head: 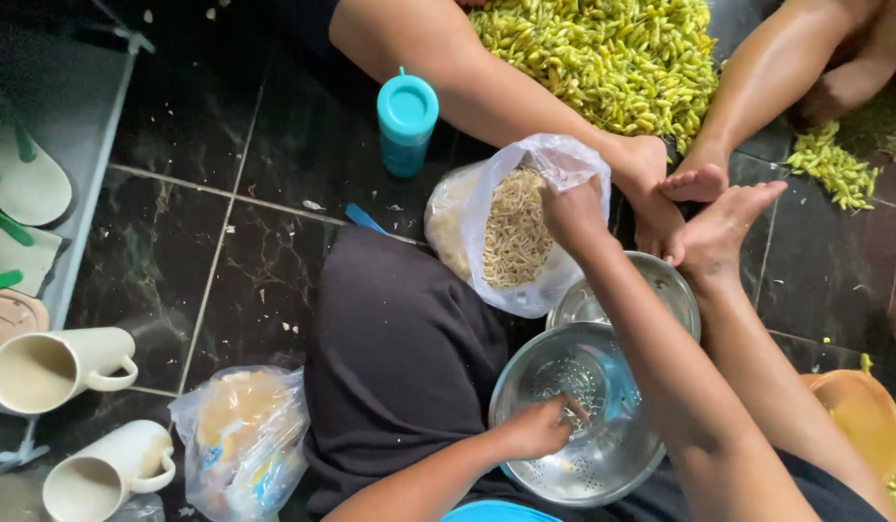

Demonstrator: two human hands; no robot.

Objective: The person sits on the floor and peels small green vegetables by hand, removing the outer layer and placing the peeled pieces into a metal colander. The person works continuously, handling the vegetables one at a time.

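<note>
Right hand (572, 215) grip on bag (525, 290)

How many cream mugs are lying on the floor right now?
2. One cream mug lies on its side at the left edge; the second mug lies below it, near the bottom-left corner, beside a clear plastic bag. Others may sit outside the frame.

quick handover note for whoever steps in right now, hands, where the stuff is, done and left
Left hand: inside the metal colander, fingers closed on a few bean sprouts, at its perforated bottom.
Right hand: reaching into the open plastic bag of bean sprouts on the dark floor.
A steel bowl sits just behind the colander.
Done: only a small amount of sprouts shows in the colander.
Left: the bag looks mostly full.
</note>
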